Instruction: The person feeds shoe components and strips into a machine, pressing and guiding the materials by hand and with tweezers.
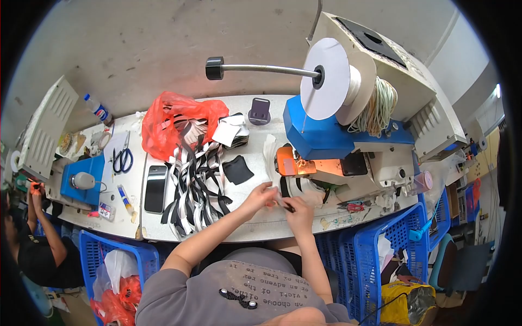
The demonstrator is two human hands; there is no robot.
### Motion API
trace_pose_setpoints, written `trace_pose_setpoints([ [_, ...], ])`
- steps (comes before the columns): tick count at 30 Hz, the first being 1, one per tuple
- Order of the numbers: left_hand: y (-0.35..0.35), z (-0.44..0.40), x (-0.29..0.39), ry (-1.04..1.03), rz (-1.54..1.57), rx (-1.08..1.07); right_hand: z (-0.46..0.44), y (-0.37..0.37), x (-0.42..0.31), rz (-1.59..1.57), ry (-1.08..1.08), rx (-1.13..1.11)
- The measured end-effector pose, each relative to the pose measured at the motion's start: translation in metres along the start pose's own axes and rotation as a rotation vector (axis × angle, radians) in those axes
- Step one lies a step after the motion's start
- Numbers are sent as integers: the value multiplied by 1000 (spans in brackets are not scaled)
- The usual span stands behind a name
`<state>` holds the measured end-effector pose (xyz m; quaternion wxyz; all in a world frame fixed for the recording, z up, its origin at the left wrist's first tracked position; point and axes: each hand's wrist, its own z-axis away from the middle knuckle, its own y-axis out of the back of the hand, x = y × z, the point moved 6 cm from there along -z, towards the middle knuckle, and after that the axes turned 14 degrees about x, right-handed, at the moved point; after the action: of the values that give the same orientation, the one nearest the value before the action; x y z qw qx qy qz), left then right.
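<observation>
In front of the machine, my left hand (263, 196) pinches one end of a small black-and-white strip (280, 200). The strip's dark end is in the closed fingers of my right hand (299, 212), and motion blurs it there. Just beyond my hands stands the sewing machine (296, 161) with its orange head and blue cover, and striped strips (293, 187) lie by its work area. Left of my hands a tangled heap of black and white strips (193, 187) covers the table, with a flat black piece (238, 169) beside it.
A red plastic bag (163, 117), white pieces (230, 130) and a phone (156, 189) are on the table (255, 232). Dark-handled scissors (123, 158) lie further left. Overhead hangs a large reel (326, 81). Blue crates (364, 271) flank me. Another person (46, 244) works far left.
</observation>
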<state>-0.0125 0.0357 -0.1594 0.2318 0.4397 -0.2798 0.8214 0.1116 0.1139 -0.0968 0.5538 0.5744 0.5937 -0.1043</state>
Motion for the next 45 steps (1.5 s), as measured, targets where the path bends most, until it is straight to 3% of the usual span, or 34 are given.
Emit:
trace_pose_setpoints([
  [2,2,-2,9,108,296,-86,3,1,-13,-47,13,-224],
  [4,17,5,26,-29,249,31,5,5,-26,-106,39,-419],
  [6,24,23,47,-219,251,169,-2,19,-45,-230,4,-308],
  [10,2,88,73,-533,162,21,-12,27,-61,-559,-200,-101],
  [13,-21,106,69,-493,-9,-59,-11,36,-75,-760,-387,-49],
  [14,-23,105,71,-628,-243,-58,-11,42,-71,-727,-382,16],
  [17,-35,123,119,-1122,-420,13,-40,62,-66,-424,-270,118],
  [21,-56,107,150,-1510,-790,120,-69,61,-63,-277,-136,155],
  [25,-62,92,139,-1552,-1133,151,-76,60,-67,-27,-115,48],
  [28,-62,91,138,-1528,-1175,235,-75,66,-80,78,76,85],
  [31,-64,87,140,-1512,-1207,276,-78,63,-86,128,114,39],
  [37,-68,83,142,-1469,-1224,295,-85,57,-86,195,138,30],
  [45,-66,75,142,-1488,-1210,246,-88,57,-83,62,77,51],
])
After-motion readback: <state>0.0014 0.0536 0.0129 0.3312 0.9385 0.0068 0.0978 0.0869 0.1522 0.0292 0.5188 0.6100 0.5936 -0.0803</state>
